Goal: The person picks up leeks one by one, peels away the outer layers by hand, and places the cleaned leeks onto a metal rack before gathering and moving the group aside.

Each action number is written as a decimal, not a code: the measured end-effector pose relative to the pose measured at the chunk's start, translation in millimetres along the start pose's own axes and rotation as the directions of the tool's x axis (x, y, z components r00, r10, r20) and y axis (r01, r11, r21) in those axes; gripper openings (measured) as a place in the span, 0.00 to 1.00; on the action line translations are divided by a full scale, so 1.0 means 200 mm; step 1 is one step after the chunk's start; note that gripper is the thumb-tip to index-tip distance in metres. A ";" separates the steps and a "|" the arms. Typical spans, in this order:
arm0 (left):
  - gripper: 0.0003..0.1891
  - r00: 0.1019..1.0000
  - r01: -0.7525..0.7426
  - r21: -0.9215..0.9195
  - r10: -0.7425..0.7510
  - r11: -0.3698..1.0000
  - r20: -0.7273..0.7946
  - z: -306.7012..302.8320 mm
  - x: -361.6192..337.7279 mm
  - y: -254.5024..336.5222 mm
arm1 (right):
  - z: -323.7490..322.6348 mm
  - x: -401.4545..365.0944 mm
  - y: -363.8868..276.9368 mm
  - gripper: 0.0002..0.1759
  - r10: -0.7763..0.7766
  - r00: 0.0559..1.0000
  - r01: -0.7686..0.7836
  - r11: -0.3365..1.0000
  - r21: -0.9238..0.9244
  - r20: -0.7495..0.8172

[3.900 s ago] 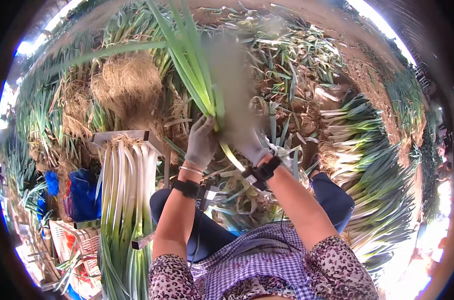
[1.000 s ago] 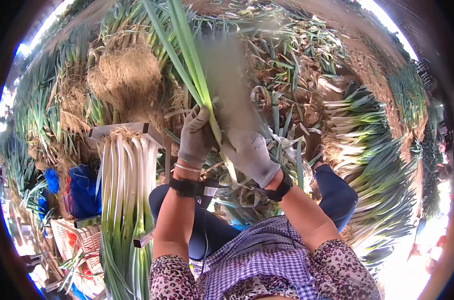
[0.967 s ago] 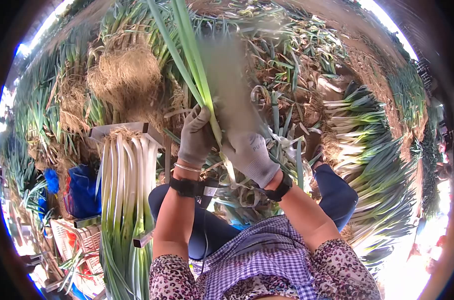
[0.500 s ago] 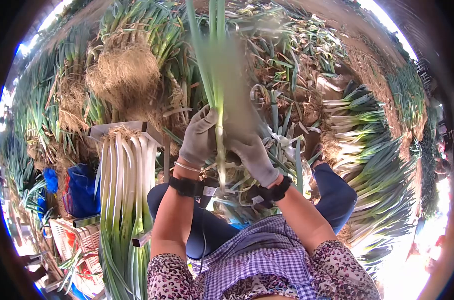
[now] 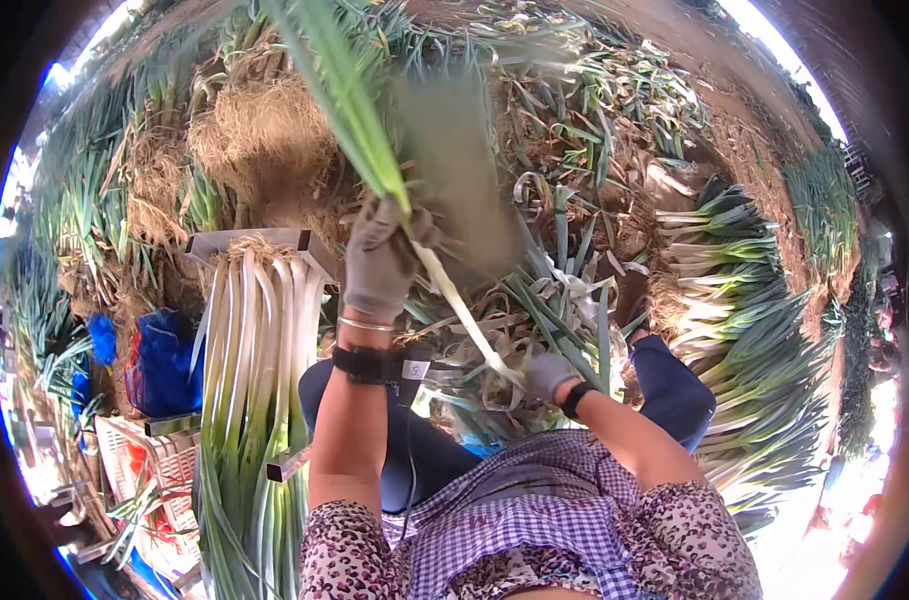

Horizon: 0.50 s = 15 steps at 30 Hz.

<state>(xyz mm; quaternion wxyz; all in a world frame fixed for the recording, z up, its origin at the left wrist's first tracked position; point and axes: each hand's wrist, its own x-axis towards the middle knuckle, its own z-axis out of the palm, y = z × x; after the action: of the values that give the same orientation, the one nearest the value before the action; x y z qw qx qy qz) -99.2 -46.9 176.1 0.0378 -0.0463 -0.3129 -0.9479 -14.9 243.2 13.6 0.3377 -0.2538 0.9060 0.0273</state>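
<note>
A leek [image 5: 460, 300] slants across in front of me, its green leaves up and to the left, its white shank running down to the right. My gloved left hand [image 5: 380, 258] is closed around it where the green meets the white. At the root end is my gloved right hand [image 5: 549, 376], its fingers curled and mostly hidden; what they hold I cannot make out. Trimmed peelings and loose leaves [image 5: 565, 285] lie on the ground beneath the leek.
To my left, a bundle of leeks [image 5: 260, 350] rests in a metal frame [image 5: 245, 240]. Another row of leeks [image 5: 730, 330] lies on the right. Rooted leeks [image 5: 265, 130] are heaped ahead. A blue bag [image 5: 165, 365] and a wicker basket [image 5: 170, 480] stand far left.
The leek has tilted from upright, its leaves swinging left and its root end right. My right hand has moved from mid-shank down and right to the root end. My left hand keeps its hold.
</note>
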 end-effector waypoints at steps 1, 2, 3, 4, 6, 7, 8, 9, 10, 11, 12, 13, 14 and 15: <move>0.19 0.999 -0.041 -0.120 0.038 0.992 -0.022 -0.05 0.03 0.01 | 0.13 -0.07 0.10 0.13 0.023 1.000 -0.023 1.000 -0.002 -0.008; 0.19 0.999 -0.029 -0.159 0.034 0.987 0.026 -0.15 0.04 0.03 | 0.13 -0.09 0.14 0.13 0.086 0.995 -0.084 0.996 0.031 -0.048; 0.19 0.996 -0.069 -0.185 0.078 0.980 0.045 -0.15 0.05 0.04 | 0.13 -0.11 0.17 0.14 0.148 0.985 -0.142 0.987 0.069 -0.087; 0.20 0.991 -0.103 -0.211 0.118 0.972 0.058 -0.15 0.05 0.05 | -0.03 -0.15 0.13 0.15 0.256 0.956 -0.234 0.959 0.157 -0.142; 0.23 0.988 -0.154 -0.119 0.149 0.981 -0.049 -0.11 0.05 0.04 | -0.32 -0.13 0.07 0.21 0.343 0.906 -0.167 0.827 0.538 -0.247; 0.24 0.981 -0.176 -0.071 0.169 0.982 -0.096 -0.09 0.05 0.03 | -0.47 -0.10 0.02 0.25 0.340 0.886 0.018 0.654 0.756 -0.315; 0.24 0.988 -0.145 -0.107 0.139 0.984 -0.064 -0.10 0.05 0.01 | -0.64 -0.10 -0.11 0.25 0.263 0.790 0.285 0.643 0.711 -0.554; 0.23 0.993 -0.115 -0.141 0.112 0.983 -0.029 -0.14 0.06 -0.02 | -0.81 -0.11 -0.26 0.26 0.195 0.622 0.528 0.611 0.590 -0.759; 0.23 0.996 -0.087 -0.174 0.089 0.981 0.005 -0.16 0.07 -0.03 | -0.93 -0.12 -0.38 0.26 0.181 0.641 0.520 0.613 0.595 -0.746; 0.22 0.996 -0.093 -0.184 0.092 0.978 -0.014 -0.15 0.07 -0.03 | -1.00 -0.12 -0.46 0.26 0.162 0.662 0.512 0.615 0.600 -0.732; 0.21 0.995 -0.102 -0.195 0.096 0.975 -0.038 -0.14 0.07 -0.04 | -0.98 -0.06 -0.49 0.25 0.143 0.660 0.582 0.523 0.623 -0.737; 0.20 0.993 -0.110 -0.205 0.099 0.973 -0.062 -0.13 0.07 -0.03 | -0.95 0.00 -0.52 0.24 0.125 0.658 0.642 0.422 0.640 -0.743; 0.20 0.987 -0.149 -0.170 0.136 0.974 -0.084 -0.12 0.06 -0.02 | -0.93 0.04 -0.53 0.22 0.110 0.653 0.692 0.314 0.650 -0.749; 0.19 0.978 -0.192 -0.134 0.179 0.972 -0.106 -0.12 0.06 0.01 | -0.89 0.04 -0.52 0.15 0.092 0.715 0.693 0.037 0.720 -0.693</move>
<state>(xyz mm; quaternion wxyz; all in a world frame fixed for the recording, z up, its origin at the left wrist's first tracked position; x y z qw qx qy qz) -113.3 -63.0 159.0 0.1375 -0.0335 -0.2362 -0.9613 -76.7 110.5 159.3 0.1219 -0.1609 0.6539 -0.7291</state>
